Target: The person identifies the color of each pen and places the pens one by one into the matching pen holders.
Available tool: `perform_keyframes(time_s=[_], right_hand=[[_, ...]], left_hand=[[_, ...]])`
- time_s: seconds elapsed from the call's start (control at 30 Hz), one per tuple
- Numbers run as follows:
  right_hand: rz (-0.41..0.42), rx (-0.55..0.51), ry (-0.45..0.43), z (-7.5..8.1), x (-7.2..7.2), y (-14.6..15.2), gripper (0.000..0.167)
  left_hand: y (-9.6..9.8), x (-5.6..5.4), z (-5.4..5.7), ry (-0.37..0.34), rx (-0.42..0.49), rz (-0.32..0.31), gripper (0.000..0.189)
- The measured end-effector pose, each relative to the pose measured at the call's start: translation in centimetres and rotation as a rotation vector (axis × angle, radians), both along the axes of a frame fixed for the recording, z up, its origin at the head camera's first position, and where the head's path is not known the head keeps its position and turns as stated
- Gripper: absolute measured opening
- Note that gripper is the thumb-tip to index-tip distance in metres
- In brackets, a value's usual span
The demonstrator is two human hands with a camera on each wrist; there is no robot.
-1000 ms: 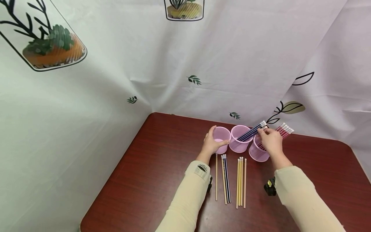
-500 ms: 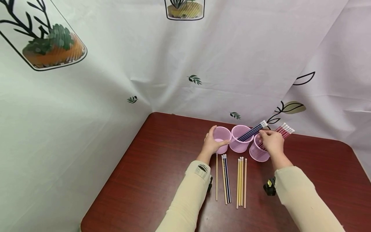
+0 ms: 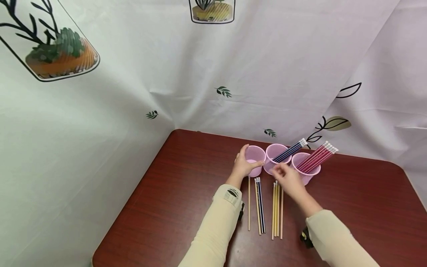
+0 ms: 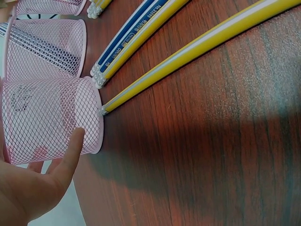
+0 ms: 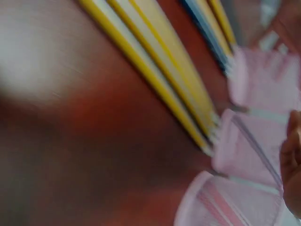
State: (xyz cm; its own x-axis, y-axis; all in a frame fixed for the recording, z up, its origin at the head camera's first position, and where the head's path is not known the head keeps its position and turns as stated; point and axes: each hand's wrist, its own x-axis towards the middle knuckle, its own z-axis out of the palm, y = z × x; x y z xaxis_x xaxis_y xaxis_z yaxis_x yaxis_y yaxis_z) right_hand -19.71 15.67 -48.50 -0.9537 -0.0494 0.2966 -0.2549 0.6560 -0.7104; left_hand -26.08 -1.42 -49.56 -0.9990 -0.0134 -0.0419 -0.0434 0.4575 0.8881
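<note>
My left hand [image 3: 242, 164] grips the leftmost pink mesh pencil cup [image 3: 255, 172], thumb and fingers around its sides; no pencils show in it. The middle cup [image 3: 274, 147] holds dark blue pencils [image 3: 289, 151], leaning right with white eraser ends up. Several red pencils [image 3: 317, 158] lean in the right cup [image 3: 305, 179]. In front of the middle and right cups is my right hand [image 3: 291, 182], fingers loosely curled and nothing seen in them. It overlaps the middle cup's wall in the head view and is blurred in the right wrist view.
Loose pencils lie before the cups: a single yellow pencil [image 3: 249, 207], a small group of blue and yellow pencils [image 3: 260, 207], and several yellow pencils [image 3: 276, 211]. The dark red table [image 3: 173, 207] meets a patterned white cloth [image 3: 200, 111] behind.
My right hand has left the tops of the blue pencils and moved left and down, in front of the cups. The red pencils are now uncovered. My left hand stays on its cup.
</note>
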Motion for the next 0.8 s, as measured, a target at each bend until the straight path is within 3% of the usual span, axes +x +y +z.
perform_keyframes(time_s=[0.13,0.23,0.5,0.8], right_hand=[[0.086,0.117,-0.129,-2.2,1.2,-1.0,0.011],[0.104,0.181,-0.164,-3.3,1.5,-1.6,0.012],[0.124,0.26,-0.084,-4.6,1.8,-2.8,0.017],[0.097,0.4,-0.016,-4.6,2.2,-3.1,0.025]], left_hand=[[0.0,0.0,-0.1,0.004,-0.01,-0.003,0.093],[0.0,0.0,0.0,0.003,-0.014,0.0,0.093],[0.0,0.0,0.1,0.0,-0.018,0.003,0.091],[-0.1,0.1,-0.1,0.005,0.0,-0.002,0.091]])
